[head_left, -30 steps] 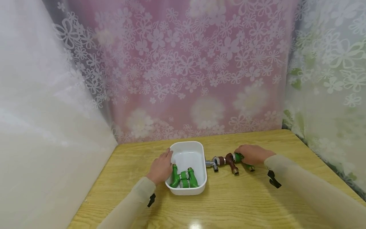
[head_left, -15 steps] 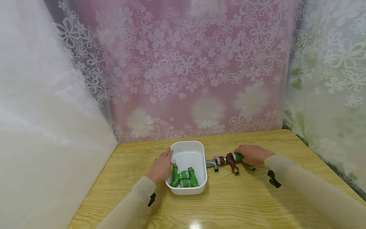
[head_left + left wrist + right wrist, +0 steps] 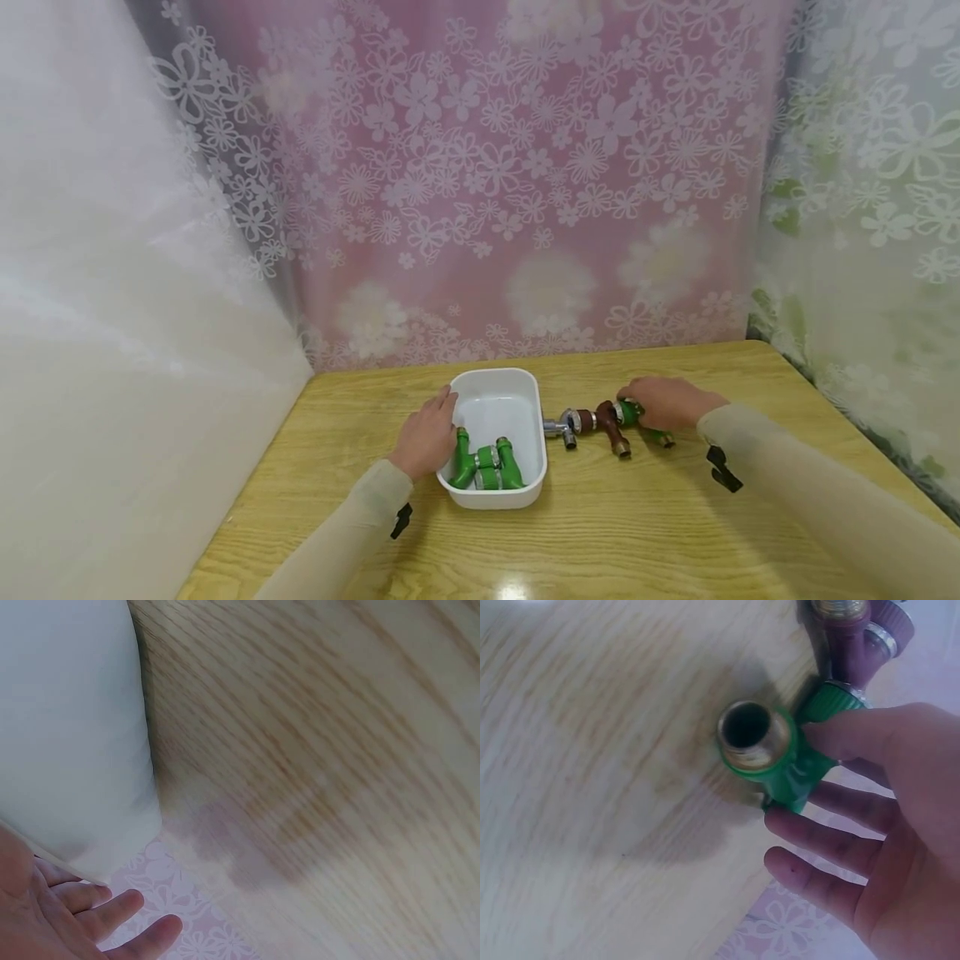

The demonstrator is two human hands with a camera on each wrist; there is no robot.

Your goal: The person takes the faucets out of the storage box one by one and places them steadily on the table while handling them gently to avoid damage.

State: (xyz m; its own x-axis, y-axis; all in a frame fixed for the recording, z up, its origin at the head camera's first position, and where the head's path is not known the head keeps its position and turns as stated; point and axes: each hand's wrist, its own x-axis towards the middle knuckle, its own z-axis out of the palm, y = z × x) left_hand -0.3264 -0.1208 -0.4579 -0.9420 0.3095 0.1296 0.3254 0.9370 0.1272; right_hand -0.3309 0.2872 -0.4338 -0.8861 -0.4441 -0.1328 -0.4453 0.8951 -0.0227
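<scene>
Right of centre in the head view, we are seeing a green fitting (image 3: pixel 628 412) lying on the bench (image 3: pixel 600 542), partly hidden under our right hand (image 3: pixel 667 404). That hand is pinching it between thumb and fingers, while the lower fingers are spreading loosely in the right wrist view. There, the fitting's threaded mouth is facing us near the middle of the frame.

The relation that seems to be mattering most is the line of parts: the green fitting is forming the right end of a row whose long axis is running roughly level across the frame. Next leftward a brown fitting (image 3: pixel 611 429) is lying, its branch pointing toward the lower edge, and beyond it a silver fitting (image 3: pixel 567 435) is reaching up to the tub's right wall. We cannot tell whether these parts are joined or only meeting end to end. The green fitting is lying just off the left side of our right hand, clearly the nearer one.

Farther left, a white tub (image 3: pixel 495 500) is standing with green pieces (image 3: pixel 465 462) lying in its lower half. Our left hand (image 3: pixel 427 433) is resting along the tub's left rim, fingers extended, not closing round anything. Our two hands are staying well apart, with the tub and row between them. Behind everything, a pink flowered cloth (image 3: pixel 525 167) is filling the upper frame.
</scene>
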